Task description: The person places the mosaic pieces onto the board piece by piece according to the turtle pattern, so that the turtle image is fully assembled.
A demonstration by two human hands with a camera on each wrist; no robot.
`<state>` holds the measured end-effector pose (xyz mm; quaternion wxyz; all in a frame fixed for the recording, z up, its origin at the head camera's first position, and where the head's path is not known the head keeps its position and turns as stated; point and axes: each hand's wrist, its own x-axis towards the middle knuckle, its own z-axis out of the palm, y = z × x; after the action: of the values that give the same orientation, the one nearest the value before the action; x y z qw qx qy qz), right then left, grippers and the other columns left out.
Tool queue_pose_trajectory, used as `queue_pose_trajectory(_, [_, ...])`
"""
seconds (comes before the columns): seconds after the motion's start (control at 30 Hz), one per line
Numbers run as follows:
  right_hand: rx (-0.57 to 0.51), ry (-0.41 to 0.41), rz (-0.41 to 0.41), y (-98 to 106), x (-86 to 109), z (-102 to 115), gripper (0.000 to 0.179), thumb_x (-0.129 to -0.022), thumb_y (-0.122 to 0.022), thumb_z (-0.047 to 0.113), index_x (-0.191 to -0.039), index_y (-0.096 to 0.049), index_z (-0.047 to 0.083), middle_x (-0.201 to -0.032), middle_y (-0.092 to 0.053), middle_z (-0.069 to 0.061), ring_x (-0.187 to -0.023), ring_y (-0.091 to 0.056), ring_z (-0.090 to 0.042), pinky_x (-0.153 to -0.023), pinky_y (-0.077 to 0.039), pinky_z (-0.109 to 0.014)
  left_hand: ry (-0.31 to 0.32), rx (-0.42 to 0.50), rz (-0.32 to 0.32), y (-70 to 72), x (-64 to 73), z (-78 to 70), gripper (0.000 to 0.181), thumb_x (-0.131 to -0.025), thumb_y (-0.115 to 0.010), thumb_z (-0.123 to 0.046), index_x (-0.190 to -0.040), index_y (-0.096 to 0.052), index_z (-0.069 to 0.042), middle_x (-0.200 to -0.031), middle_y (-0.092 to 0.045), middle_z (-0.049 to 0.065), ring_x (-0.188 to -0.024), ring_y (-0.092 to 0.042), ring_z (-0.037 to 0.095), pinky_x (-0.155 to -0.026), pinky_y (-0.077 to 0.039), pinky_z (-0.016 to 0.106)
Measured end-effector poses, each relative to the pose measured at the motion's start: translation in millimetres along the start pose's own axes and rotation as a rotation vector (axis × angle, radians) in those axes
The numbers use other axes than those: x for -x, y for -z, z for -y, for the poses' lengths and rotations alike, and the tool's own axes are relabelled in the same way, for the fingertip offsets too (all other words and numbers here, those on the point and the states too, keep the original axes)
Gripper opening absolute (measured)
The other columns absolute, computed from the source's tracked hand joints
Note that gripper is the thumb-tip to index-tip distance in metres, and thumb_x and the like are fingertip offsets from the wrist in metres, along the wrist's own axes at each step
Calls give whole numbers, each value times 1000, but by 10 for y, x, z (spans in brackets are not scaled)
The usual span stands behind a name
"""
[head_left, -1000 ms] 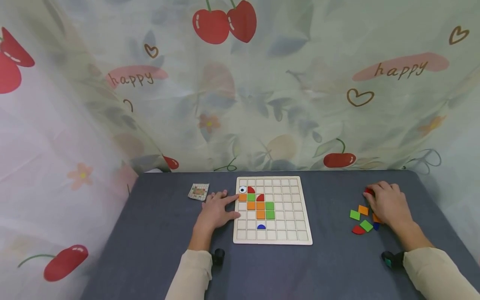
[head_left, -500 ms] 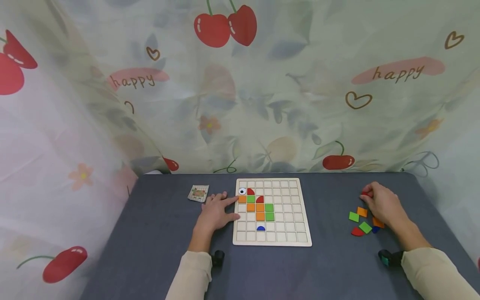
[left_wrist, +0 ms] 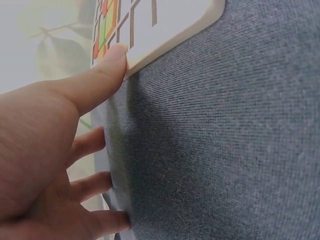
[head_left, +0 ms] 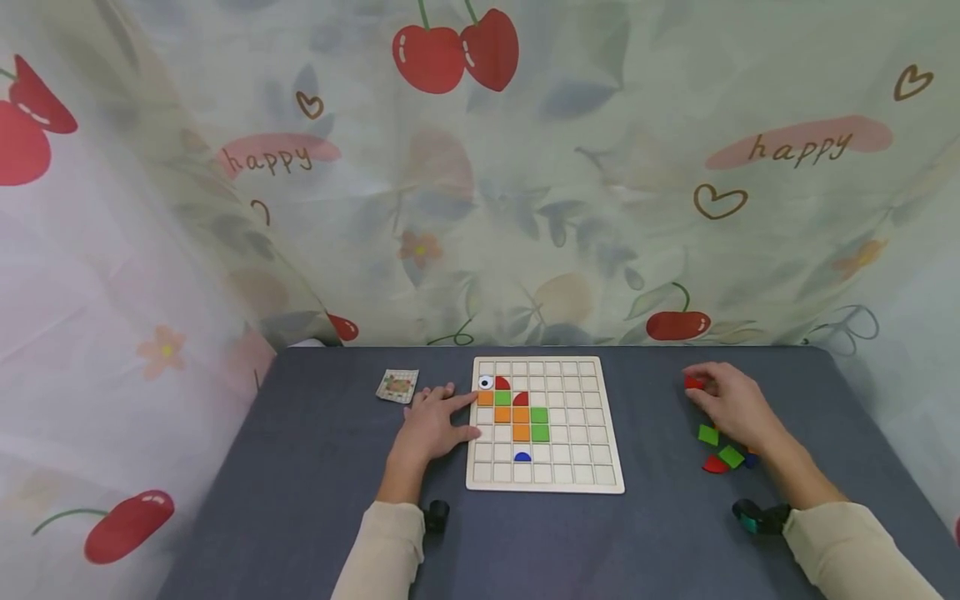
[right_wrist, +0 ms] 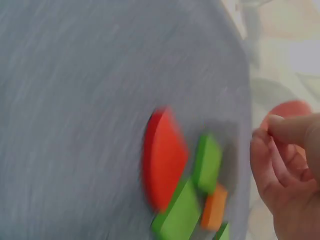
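In the head view my left hand [head_left: 431, 423] lies at the left edge of a pale wooden grid board [head_left: 585, 475], index fingertip and thumb touching its rim. The left wrist view shows that thumb [left_wrist: 102, 75] on the rim and the other fingers spread over the cloth. On the board sit orange, green and red tiles, a white eye tile [head_left: 486, 382] and a blue half-round tile [head_left: 522, 457]. My right hand [head_left: 731, 404] pinches a red tile [head_left: 694, 382] between thumb and fingertips, above a loose group of tiles; its fingers hide part of the tile.
Beneath the right hand lie green tiles [head_left: 708, 434], a red quarter-round tile [right_wrist: 165, 160], an orange tile [right_wrist: 214, 207] and a blue tile [head_left: 751, 460]. A small picture card [head_left: 397, 386] lies left of the board. A printed curtain [head_left: 510, 208] hangs behind the dark table [head_left: 315, 467].
My right hand has moved left from the right of the loose tiles toward the board, carrying the red tile. The left hand has stayed at the board's edge.
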<state>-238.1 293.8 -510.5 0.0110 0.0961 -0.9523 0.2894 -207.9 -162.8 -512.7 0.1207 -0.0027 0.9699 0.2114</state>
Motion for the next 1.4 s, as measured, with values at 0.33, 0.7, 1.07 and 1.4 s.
queue_pose_trajectory(0.33, [-155, -69, -12, -170, -62, 337, 44, -92, -77, 23, -130, -64, 3, -108, -69, -15, -83, -64, -10, -65, -52, -20, 1, 0, 4, -10, 15, -14, 67, -88, -79, -45, -149, -53, -36, -165, -38, 10, -155, -23, 46, -119, -22, 75])
queue_pose_trajectory(0.7, [-250, 19, 86, -474, -105, 777, 32, -92, -74, 11, -123, -69, 1, -96, -71, -12, -73, -62, -15, -62, -53, -19, 9, 3, 9, 31, 14, -17, 67, -88, -78, -44, -149, -53, -36, -165, -37, 10, -155, -23, 46, -119, -21, 75])
queue_pose_trajectory(1.07, [-262, 120, 176, -830, -138, 1201, 26, -90, -78, 15, -115, -73, 9, -84, -64, 1, -74, -57, -12, -64, -50, -19, 11, 3, 10, 24, 12, -23, 67, -88, -79, -44, -149, -53, -36, -165, -38, 10, -155, -24, 45, -119, -21, 75])
queue_pose_trajectory(1.4, [-138, 290, 228, -1055, -191, 1564, 25, -87, -82, 26, -107, -75, 12, -82, -58, 3, -77, -48, -10, -70, -44, -24, 9, 3, 18, 24, 3, -16, 66, -88, -78, -45, -149, -53, -36, -165, -37, 10, -155, -23, 46, -119, -20, 75])
